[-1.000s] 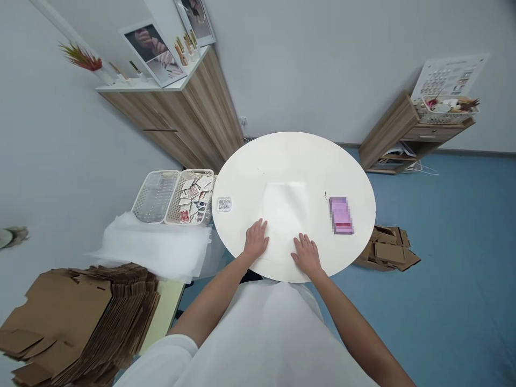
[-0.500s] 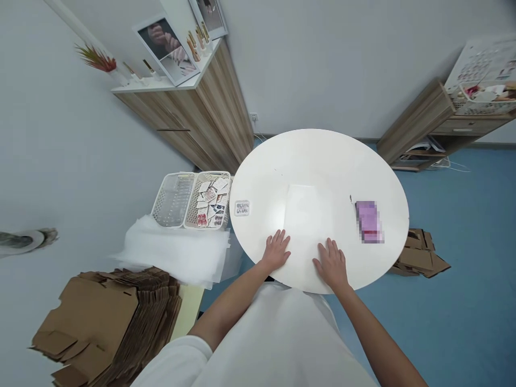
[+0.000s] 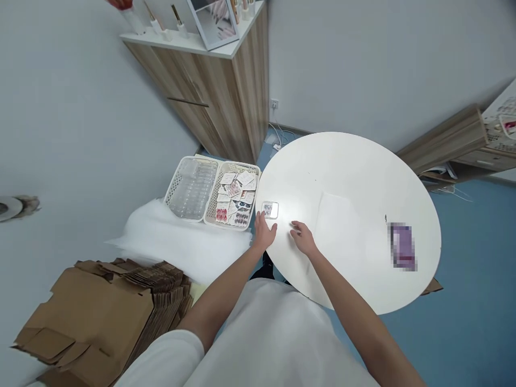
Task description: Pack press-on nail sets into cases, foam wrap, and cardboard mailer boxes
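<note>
My left hand lies flat and open on the round white table, its fingertips touching a small clear case of patterned nail tips. My right hand rests open on the tabletop just right of it, holding nothing. A thin white sheet lies on the table to the right of both hands. A purple blurred flat object sits near the table's right edge.
Two white baskets stand left of the table: one with clear trays, one with nail-tip cards. White foam sheets and a stack of flat cardboard boxes lie at lower left. A wooden cabinet stands behind.
Both hands left the white sheet and moved left across the table; my left hand now reaches the small clear case. The camera turned left.
</note>
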`<control>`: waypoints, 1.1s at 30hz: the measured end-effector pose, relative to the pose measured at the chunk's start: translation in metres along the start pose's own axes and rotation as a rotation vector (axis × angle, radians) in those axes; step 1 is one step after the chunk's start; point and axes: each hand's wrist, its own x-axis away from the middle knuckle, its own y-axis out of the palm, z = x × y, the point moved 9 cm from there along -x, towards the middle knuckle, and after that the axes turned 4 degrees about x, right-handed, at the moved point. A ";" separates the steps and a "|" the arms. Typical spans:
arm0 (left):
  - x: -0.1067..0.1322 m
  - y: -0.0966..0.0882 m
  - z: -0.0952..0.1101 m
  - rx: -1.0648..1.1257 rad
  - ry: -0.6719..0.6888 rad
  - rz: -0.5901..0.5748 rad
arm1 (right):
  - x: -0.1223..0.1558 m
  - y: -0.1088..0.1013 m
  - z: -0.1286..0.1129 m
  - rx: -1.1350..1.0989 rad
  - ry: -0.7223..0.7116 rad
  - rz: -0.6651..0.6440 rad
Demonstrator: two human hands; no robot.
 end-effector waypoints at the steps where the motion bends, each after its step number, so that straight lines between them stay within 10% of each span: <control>1: -0.003 -0.002 -0.004 0.033 -0.032 0.013 | -0.008 0.008 -0.005 -0.045 0.034 -0.012; 8: -0.014 -0.002 -0.018 0.248 -0.128 -0.043 | -0.035 0.042 -0.029 -0.249 0.127 -0.107; 16: -0.009 0.002 -0.013 0.387 -0.065 -0.045 | -0.026 0.035 -0.022 -0.270 0.070 -0.092; 22: 0.019 0.029 0.030 0.392 0.061 -0.129 | 0.010 -0.015 0.010 -0.230 0.008 0.044; 33: 0.113 0.139 0.093 0.210 0.186 -0.408 | 0.105 -0.123 0.098 -0.036 -0.062 0.187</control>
